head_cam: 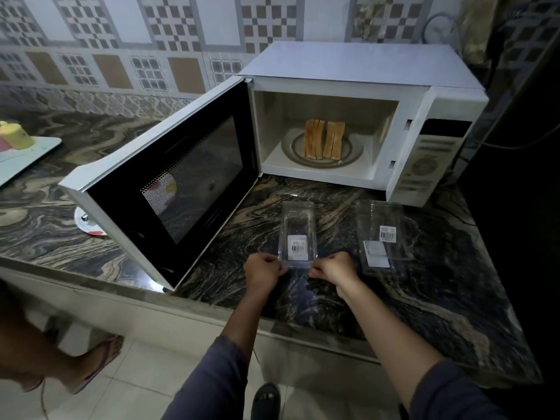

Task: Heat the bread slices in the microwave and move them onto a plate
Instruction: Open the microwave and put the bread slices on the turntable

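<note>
Several bread slices (pixel 324 143) stand on edge on the glass turntable (pixel 353 154) inside the white microwave (pixel 357 63). Its door (pixel 169 180) hangs wide open to the left. On the dark marble counter in front lies an empty clear plastic container (pixel 297 234) with a barcode label. My left hand (pixel 263 268) pinches its near left corner and my right hand (pixel 333 268) pinches its near right corner. A white plate (pixel 88 227) peeks out from behind the open door, at the left.
A second clear plastic container (pixel 383 234) lies to the right of the first. A tray (pixel 27 156) with a yellow cup (pixel 15 135) sits at the far left. A cable (pixel 515 140) runs right of the microwave. Another person's leg and sandal (pixel 100 362) stand on the floor at lower left.
</note>
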Demonstrator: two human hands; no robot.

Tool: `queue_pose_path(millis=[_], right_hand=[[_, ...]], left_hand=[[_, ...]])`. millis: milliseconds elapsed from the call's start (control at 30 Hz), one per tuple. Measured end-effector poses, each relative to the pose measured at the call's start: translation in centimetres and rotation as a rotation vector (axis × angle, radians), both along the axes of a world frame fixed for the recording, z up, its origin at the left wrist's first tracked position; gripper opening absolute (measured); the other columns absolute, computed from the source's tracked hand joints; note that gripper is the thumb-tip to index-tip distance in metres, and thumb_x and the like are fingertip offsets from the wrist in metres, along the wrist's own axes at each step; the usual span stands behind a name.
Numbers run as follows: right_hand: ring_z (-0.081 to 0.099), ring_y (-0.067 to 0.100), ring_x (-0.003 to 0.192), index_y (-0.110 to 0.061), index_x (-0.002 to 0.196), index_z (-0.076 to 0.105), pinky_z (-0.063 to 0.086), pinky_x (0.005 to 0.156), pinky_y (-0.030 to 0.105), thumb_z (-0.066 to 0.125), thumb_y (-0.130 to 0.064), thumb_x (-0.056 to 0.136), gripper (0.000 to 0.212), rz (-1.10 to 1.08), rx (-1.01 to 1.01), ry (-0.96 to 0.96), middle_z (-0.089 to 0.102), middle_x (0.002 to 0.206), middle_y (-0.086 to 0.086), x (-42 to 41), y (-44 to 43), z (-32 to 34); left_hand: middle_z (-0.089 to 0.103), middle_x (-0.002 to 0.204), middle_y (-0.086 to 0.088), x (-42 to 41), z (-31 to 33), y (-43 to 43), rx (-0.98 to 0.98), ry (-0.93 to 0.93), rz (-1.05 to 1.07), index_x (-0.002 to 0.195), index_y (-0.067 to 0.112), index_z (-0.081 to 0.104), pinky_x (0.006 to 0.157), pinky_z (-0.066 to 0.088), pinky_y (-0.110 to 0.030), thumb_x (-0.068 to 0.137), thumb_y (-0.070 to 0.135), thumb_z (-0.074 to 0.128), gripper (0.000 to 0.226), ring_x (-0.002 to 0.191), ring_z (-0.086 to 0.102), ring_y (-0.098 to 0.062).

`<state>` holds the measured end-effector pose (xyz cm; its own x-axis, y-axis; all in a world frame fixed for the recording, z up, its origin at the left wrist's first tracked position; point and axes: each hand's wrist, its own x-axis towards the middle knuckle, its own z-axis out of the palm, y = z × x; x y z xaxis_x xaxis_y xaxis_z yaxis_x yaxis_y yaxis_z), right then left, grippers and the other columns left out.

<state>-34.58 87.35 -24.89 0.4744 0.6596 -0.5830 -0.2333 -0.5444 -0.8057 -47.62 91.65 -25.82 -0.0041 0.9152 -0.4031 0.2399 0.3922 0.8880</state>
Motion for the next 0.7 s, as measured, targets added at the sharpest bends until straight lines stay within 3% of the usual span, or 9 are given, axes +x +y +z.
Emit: queue_pose_path(millis=[133, 267, 367, 433, 500, 600, 700], right_hand=[[0.063, 0.022, 0.067, 0.008, 0.101, 0.055, 0.057, 0.059, 0.024, 0.057, 0.004, 0.087, 0.016, -0.009, 0.067, 0.107, 0.061, 0.079, 0.016, -0.1, -0.6, 0.5], [0.062, 0.018, 0.068, -0.002, 0.097, 0.056, 0.054, 0.062, 0.024, 0.054, -0.008, 0.092, 0.008, 0.008, 0.117, 0.040, 0.062, 0.081, 0.012, -0.4, -2.5, 0.2], [0.060, 0.016, 0.064, -0.006, 0.089, 0.056, 0.051, 0.055, 0.021, 0.050, -0.006, 0.094, 0.008, -0.106, 0.245, -0.093, 0.061, 0.077, 0.011, -0.2, -5.8, -0.5], [0.058, 0.017, 0.064, -0.012, 0.083, 0.054, 0.049, 0.050, 0.017, 0.046, -0.005, 0.095, 0.016, -0.293, 0.365, -0.189, 0.060, 0.075, 0.009, 0.4, -8.6, -1.1], [0.058, 0.019, 0.070, -0.022, 0.082, 0.052, 0.049, 0.061, 0.029, 0.047, -0.011, 0.095, 0.019, -0.494, 0.454, -0.345, 0.060, 0.078, 0.005, 1.5, -10.9, -1.3], [0.056, 0.021, 0.083, -0.018, 0.091, 0.051, 0.046, 0.075, 0.039, 0.048, -0.025, 0.095, 0.008, -0.660, 0.441, -0.488, 0.058, 0.088, 0.005, 4.7, -12.1, -0.4], [0.056, 0.024, 0.096, -0.007, 0.110, 0.052, 0.047, 0.081, 0.036, 0.050, -0.046, 0.090, 0.044, -0.532, 0.291, -0.369, 0.058, 0.104, 0.010, 9.1, -10.9, 0.7]], left_hand=[[0.071, 0.085, -0.019, -0.3, 0.2, -0.1, 0.080, 0.135, -0.065, 0.078, 0.003, 0.070, 0.082, 0.056, -0.041, 0.081, 0.002, 0.063, 0.008, 0.083, 0.068, -0.029], [0.064, 0.104, -0.020, -0.1, 1.5, -2.2, 0.331, 0.387, -0.113, 0.103, -0.002, 0.064, 0.078, 0.043, -0.030, 0.091, 0.018, 0.053, 0.026, 0.097, 0.060, -0.033], [0.047, 0.117, -0.009, 0.9, 2.6, -4.7, 0.518, 0.284, -0.019, 0.120, 0.001, 0.053, 0.086, 0.040, -0.026, 0.093, 0.017, 0.049, 0.031, 0.103, 0.051, -0.023], [0.046, 0.110, -0.002, 2.4, 3.1, -6.6, 0.558, 0.154, -0.072, 0.117, 0.004, 0.053, 0.080, 0.038, -0.011, 0.094, 0.014, 0.047, 0.025, 0.094, 0.050, -0.013], [0.054, 0.104, -0.003, 4.5, 3.1, -8.2, 0.524, 0.065, -0.199, 0.111, 0.007, 0.055, 0.071, 0.038, -0.006, 0.095, 0.020, 0.047, 0.022, 0.092, 0.055, -0.014], [0.059, 0.113, -0.005, 7.8, 2.7, -9.1, 0.334, -0.002, -0.334, 0.119, 0.008, 0.053, 0.085, 0.041, -0.024, 0.092, 0.044, 0.045, 0.046, 0.108, 0.054, -0.020], [0.060, 0.118, -0.011, 10.5, 2.2, -8.1, 0.043, -0.027, -0.363, 0.121, 0.004, 0.053, 0.091, 0.043, -0.035, 0.079, 0.074, 0.039, 0.082, 0.111, 0.055, -0.028]])
